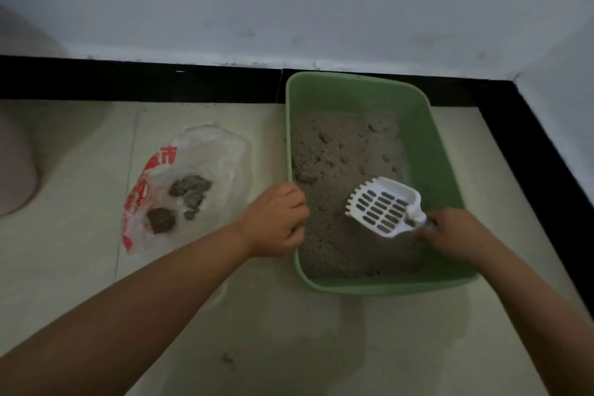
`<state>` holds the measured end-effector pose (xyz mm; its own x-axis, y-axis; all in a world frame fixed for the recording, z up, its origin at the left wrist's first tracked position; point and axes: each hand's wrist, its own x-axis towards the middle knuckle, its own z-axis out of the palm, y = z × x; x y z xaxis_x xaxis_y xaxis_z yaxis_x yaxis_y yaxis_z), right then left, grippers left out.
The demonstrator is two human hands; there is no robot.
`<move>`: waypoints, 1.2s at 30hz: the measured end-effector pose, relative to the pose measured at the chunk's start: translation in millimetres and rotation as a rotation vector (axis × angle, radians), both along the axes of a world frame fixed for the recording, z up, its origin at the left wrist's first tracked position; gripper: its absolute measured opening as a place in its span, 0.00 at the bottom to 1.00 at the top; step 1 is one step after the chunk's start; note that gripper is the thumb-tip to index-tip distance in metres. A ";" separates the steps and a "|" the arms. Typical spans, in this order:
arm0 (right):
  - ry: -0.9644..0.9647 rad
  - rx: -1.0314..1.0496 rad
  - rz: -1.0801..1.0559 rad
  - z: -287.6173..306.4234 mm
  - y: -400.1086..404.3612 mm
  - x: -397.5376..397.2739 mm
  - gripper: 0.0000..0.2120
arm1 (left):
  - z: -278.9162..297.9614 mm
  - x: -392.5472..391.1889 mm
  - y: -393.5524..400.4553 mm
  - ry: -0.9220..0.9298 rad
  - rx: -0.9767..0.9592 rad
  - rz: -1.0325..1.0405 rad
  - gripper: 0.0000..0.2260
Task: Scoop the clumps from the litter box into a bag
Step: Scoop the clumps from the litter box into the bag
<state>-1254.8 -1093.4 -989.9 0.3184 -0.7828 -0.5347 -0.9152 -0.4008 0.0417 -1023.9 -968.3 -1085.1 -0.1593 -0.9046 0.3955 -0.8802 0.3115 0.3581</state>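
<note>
A green litter box filled with grey litter stands on the floor against the wall. My right hand grips the handle of a white slotted scoop, held just above the litter near the box's front right; the scoop looks empty. My left hand grips the box's left rim with curled fingers. Small clumps lie in the litter toward the back. To the left of the box a clear plastic bag with red print lies open on the floor, holding several grey clumps.
The box sits near a room corner, with black skirting behind and along the right. A pale rounded object stands at the far left. Beige tiled floor spreads in front.
</note>
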 end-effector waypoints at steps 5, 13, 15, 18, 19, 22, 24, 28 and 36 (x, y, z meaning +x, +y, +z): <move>-0.080 0.074 0.034 -23.9 -3.0 11.3 0.15 | -2.7 -7.6 -8.0 -0.037 -0.024 -0.012 0.10; -0.289 0.140 0.070 -67.0 -17.5 48.2 0.13 | -9.7 -9.1 -9.0 -0.039 -0.035 -0.020 0.12; -0.343 0.152 0.038 -77.0 -19.0 56.2 0.14 | -9.6 -9.6 -9.2 -0.041 -0.034 -0.029 0.12; -0.455 0.160 -0.062 -91.2 -18.5 61.9 0.14 | -11.8 -9.3 -10.5 -0.039 -0.040 -0.052 0.12; -0.484 0.163 -0.087 -96.5 -18.2 64.1 0.14 | -12.4 -9.7 -9.3 -0.044 -0.037 -0.053 0.11; -0.569 0.149 -0.161 -104.4 -18.5 77.0 0.12 | -10.6 -9.1 -11.1 -0.049 -0.036 -0.050 0.11; -0.639 0.151 -0.207 -108.3 -18.4 83.2 0.06 | -9.7 -8.1 -11.7 -0.046 -0.030 -0.049 0.11; -0.797 0.115 -0.291 -108.5 -14.2 84.7 0.04 | -12.1 -8.6 -10.0 -0.052 -0.023 -0.040 0.12; -0.851 0.012 -0.283 -72.1 -17.9 59.3 0.13 | -8.1 -8.5 -8.8 -0.074 0.010 -0.014 0.12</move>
<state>-1195.5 -1111.3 -1062.0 0.4065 -0.8882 -0.2143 -0.6992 -0.1514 -0.6987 -1032.4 -977.2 -1093.1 -0.2004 -0.9057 0.3735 -0.8997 0.3210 0.2957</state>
